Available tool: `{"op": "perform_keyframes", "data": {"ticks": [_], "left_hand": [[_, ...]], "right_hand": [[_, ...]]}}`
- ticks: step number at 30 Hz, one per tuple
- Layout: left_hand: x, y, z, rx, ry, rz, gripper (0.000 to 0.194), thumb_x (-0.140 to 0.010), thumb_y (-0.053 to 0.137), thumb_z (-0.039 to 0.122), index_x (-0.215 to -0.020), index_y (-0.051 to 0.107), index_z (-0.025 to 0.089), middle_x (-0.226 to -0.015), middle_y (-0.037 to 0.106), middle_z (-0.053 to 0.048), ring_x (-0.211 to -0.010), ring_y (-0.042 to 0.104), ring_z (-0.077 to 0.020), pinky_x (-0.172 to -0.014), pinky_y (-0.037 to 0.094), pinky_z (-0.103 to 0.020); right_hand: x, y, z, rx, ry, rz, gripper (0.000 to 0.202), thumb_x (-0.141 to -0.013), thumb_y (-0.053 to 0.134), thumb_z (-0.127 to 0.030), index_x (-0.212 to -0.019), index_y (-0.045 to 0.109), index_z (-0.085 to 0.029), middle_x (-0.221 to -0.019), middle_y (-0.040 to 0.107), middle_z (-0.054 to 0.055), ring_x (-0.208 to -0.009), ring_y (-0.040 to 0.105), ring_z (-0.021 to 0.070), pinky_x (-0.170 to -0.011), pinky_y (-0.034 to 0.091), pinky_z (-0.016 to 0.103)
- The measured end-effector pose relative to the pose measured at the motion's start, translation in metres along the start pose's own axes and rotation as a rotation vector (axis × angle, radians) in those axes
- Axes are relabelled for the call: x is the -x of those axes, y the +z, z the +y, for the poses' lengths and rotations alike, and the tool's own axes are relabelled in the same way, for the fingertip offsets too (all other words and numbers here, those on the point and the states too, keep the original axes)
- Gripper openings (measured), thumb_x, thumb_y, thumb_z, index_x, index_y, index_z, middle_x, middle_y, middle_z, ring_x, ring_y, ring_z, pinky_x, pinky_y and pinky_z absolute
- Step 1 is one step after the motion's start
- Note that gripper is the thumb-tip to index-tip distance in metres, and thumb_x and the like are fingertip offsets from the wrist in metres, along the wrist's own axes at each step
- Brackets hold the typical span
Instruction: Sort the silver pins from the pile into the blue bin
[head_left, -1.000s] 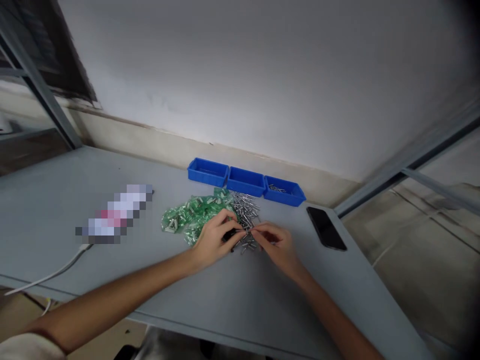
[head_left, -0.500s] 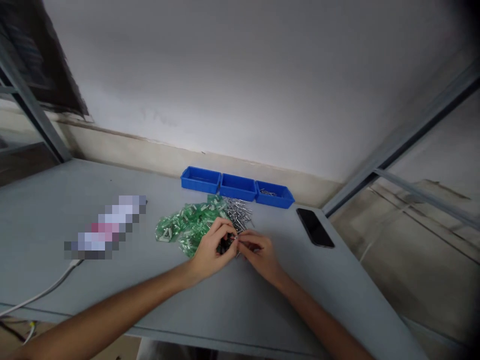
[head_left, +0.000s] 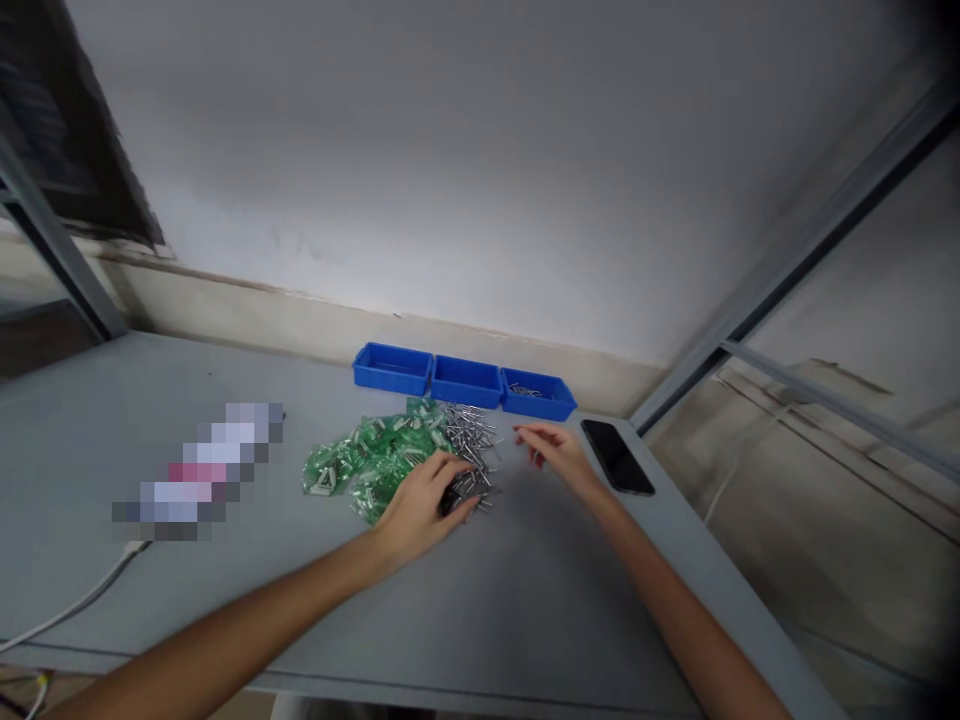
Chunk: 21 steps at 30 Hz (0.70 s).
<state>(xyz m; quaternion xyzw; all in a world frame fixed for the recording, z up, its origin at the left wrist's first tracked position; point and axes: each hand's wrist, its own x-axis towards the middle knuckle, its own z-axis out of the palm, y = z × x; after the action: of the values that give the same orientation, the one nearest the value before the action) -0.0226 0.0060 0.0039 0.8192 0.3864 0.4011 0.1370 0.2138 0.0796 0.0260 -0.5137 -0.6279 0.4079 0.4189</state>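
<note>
My left hand (head_left: 424, 505) is at the near side of a pile of thin silvery metal pins (head_left: 466, 428), which look like blind rivets. Its thumb and fingers are apart, with nothing visible held between them. To its left lie green plastic bags (head_left: 390, 450) with small metal pieces in them. My right hand (head_left: 559, 452) is off to the right of the pile, between it and a black phone (head_left: 616, 456). Its thumb and fingers are drawn together in a pinch; whatever they hold is too small to make out.
Three blue trays stand in a row against the wall: a left tray (head_left: 391, 380), a middle tray (head_left: 466, 392) and a right tray (head_left: 538, 403) with some pins inside. A blurred-out strip (head_left: 202, 460) with a white cable (head_left: 82, 605) lies left on the grey table (head_left: 465, 610).
My hands were together at the pile's near edge, fingertips meeting. Since then the right hand has moved away right and farther back, and the left hand's fingers have parted. The view shifted slightly.
</note>
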Motion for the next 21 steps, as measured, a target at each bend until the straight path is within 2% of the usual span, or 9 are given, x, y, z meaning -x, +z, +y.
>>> {"op": "perform_keyframes", "data": {"ticks": [2,4,6,9,13,15,18,21], "left_hand": [[0.001,0.000,-0.001,-0.130,0.143,-0.051,0.021,-0.084,0.053,0.034,-0.094,0.060,0.018,-0.096,0.056,-0.006,-0.088,0.053,-0.0188,-0.076,0.041,-0.032],[0.002,-0.001,-0.003,-0.224,0.251,-0.077,0.023,-0.083,0.054,0.038,-0.079,0.063,0.018,-0.088,0.057,-0.005,-0.081,0.052,-0.0181,-0.072,0.039,-0.032],[0.001,-0.002,-0.005,-0.267,0.297,-0.086,0.028,-0.083,0.053,0.040,-0.072,0.063,0.017,-0.083,0.057,-0.005,-0.077,0.051,-0.0171,-0.069,0.037,-0.031],[0.000,-0.004,-0.007,-0.295,0.294,-0.101,0.030,-0.084,0.051,0.040,-0.069,0.064,0.017,-0.082,0.057,-0.005,-0.078,0.050,-0.0170,-0.069,0.036,-0.031],[-0.001,-0.007,-0.007,-0.355,0.274,-0.150,0.029,-0.082,0.052,0.041,-0.071,0.063,0.017,-0.085,0.057,-0.006,-0.083,0.050,-0.0193,-0.074,0.036,-0.034],[-0.001,-0.007,-0.006,-0.376,0.263,-0.178,0.029,-0.080,0.053,0.042,-0.074,0.063,0.016,-0.087,0.056,-0.007,-0.085,0.050,-0.0206,-0.076,0.036,-0.035],[0.001,-0.006,-0.005,-0.397,0.255,-0.216,0.029,-0.078,0.054,0.044,-0.078,0.062,0.016,-0.090,0.056,-0.008,-0.089,0.050,-0.0224,-0.078,0.035,-0.037],[0.002,-0.003,-0.007,-0.422,0.260,-0.235,0.024,-0.080,0.053,0.039,-0.079,0.061,0.016,-0.093,0.056,-0.007,-0.090,0.049,-0.0225,-0.078,0.035,-0.037]], "right_hand": [[-0.014,-0.017,0.004,0.024,-0.020,0.107,0.035,-0.070,0.063,-0.043,-0.089,0.068,-0.014,-0.077,0.067,0.008,-0.048,0.052,0.0094,-0.041,0.041,0.021],[-0.027,-0.030,0.003,0.026,-0.045,0.207,0.037,-0.069,0.062,-0.043,-0.091,0.068,-0.014,-0.082,0.068,0.009,-0.050,0.053,0.0097,-0.042,0.043,0.022],[-0.036,-0.036,0.001,0.031,-0.046,0.237,0.042,-0.069,0.063,-0.043,-0.100,0.066,-0.015,-0.093,0.067,0.011,-0.054,0.057,0.0110,-0.043,0.044,0.022],[-0.035,-0.035,-0.005,0.109,-0.022,0.111,0.051,-0.067,0.066,-0.040,-0.114,0.060,-0.020,-0.108,0.064,0.011,-0.063,0.062,0.0144,-0.043,0.045,0.022],[-0.004,-0.016,-0.012,0.332,-0.057,-0.221,0.039,-0.069,0.066,-0.041,-0.103,0.067,-0.022,-0.095,0.068,0.007,-0.067,0.062,0.0166,-0.055,0.050,0.027],[0.017,-0.004,-0.014,0.422,-0.126,-0.370,0.035,-0.069,0.067,-0.040,-0.100,0.068,-0.024,-0.098,0.067,0.004,-0.070,0.061,0.0167,-0.063,0.050,0.030],[0.039,0.012,-0.016,0.520,-0.222,-0.438,0.041,-0.065,0.072,-0.038,-0.104,0.065,-0.025,-0.100,0.065,0.003,-0.071,0.059,0.0165,-0.065,0.048,0.029],[0.045,0.021,-0.013,0.591,-0.248,-0.443,0.040,-0.067,0.071,-0.036,-0.105,0.063,-0.025,-0.098,0.064,0.003,-0.069,0.058,0.0149,-0.063,0.046,0.027]]}}
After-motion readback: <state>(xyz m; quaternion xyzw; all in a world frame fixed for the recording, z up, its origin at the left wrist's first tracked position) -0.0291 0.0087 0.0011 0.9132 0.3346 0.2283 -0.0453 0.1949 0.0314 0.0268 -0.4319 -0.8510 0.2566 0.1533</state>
